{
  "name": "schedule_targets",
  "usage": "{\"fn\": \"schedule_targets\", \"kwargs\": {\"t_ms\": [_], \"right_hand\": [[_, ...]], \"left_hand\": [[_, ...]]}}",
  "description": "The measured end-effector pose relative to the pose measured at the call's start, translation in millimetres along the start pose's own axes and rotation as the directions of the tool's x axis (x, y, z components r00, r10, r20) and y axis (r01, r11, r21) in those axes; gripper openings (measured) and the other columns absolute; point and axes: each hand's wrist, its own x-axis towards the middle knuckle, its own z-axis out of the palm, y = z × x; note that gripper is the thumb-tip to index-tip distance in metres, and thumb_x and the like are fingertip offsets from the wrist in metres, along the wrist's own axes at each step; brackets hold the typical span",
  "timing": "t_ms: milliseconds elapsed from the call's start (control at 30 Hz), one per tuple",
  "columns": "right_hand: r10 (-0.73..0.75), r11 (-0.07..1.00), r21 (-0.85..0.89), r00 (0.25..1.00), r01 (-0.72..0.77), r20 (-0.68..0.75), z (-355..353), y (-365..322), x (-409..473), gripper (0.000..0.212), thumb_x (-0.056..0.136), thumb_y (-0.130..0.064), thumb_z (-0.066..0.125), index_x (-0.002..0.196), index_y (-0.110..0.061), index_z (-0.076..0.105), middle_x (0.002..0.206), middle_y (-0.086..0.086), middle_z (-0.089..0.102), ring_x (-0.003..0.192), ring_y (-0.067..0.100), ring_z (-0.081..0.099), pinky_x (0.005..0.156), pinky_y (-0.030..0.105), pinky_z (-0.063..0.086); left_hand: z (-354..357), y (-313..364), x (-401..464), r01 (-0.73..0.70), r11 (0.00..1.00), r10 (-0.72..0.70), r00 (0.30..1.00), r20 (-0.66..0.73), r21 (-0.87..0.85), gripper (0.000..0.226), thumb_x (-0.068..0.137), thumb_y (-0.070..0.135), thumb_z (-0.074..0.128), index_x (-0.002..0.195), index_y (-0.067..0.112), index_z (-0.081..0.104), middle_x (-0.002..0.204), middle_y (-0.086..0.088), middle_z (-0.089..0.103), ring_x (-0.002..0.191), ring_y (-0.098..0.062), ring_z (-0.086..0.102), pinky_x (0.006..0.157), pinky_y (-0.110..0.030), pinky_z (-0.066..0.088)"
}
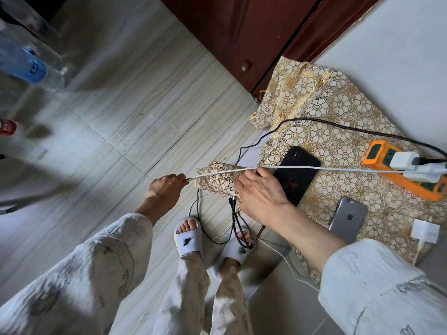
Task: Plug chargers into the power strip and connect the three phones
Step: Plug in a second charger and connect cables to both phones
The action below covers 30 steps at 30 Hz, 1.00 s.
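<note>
An orange power strip [377,163] lies at the table's right edge with two white chargers [406,160] plugged in. A white cable [338,168] runs taut from there to the left. My left hand [167,187] pinches its free end beyond the table's corner. My right hand [261,192] holds the same cable further along, over a black phone [300,175] lying face down. A grey phone [348,218] lies face down nearer me. A loose white charger [425,230] sits near the table's edge. A third phone is not in view.
The table wears a gold floral cloth [321,112]. A black braided cable [338,124] loops across it toward the strip. Black cables [237,226] dangle off the edge above my slippered feet [188,238]. Water bottles [29,64] stand far left; a dark wooden door [254,32] is behind.
</note>
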Motion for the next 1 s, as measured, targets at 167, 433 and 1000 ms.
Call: {"fn": "schedule_targets", "kwargs": {"t_ms": [167, 433, 1000], "right_hand": [[-0.009, 1.0, -0.003, 1.0, 0.009, 0.009, -3, 1, -4, 0.031, 0.091, -0.021, 0.037, 0.12, -0.011, 0.043, 0.126, 0.007, 0.049, 0.12, 0.021, 0.037, 0.102, 0.039, 0.025], [0.04, 0.999, 0.016, 0.999, -0.04, -0.012, -4, -6, 1, 0.033, 0.088, -0.021, 0.04, 0.12, -0.011, 0.044, 0.126, 0.007, 0.049, 0.119, 0.022, 0.039, 0.102, 0.038, 0.026], [0.469, -0.051, 0.999, 0.883, 0.007, 0.018, -70, -40, -81, 0.046, 0.092, -0.039, 0.045, 0.097, 0.004, 0.059, 0.1, 0.028, 0.062, 0.084, 0.034, 0.06, 0.072, 0.043, 0.052]], "left_hand": [[-2, 0, 0, 0.041, 0.996, -0.031, 0.991, -0.128, 0.075, 0.038, 0.097, 0.036, 0.03, 0.111, 0.011, 0.055, 0.11, -0.015, 0.062, 0.105, -0.035, 0.056, 0.087, -0.04, 0.041], [-22, -28, -29, -0.026, 0.996, -0.009, 0.924, -0.383, -0.086, 0.039, 0.092, 0.044, 0.04, 0.093, 0.009, 0.057, 0.088, -0.014, 0.063, 0.077, -0.042, 0.063, 0.062, -0.042, 0.048], [-81, 79, -146, -0.172, 0.94, 0.04, 0.913, -0.406, -0.295, 0.029, 0.089, 0.042, 0.049, 0.09, 0.019, 0.065, 0.089, -0.005, 0.071, 0.085, -0.033, 0.062, 0.064, -0.036, 0.049]]}}
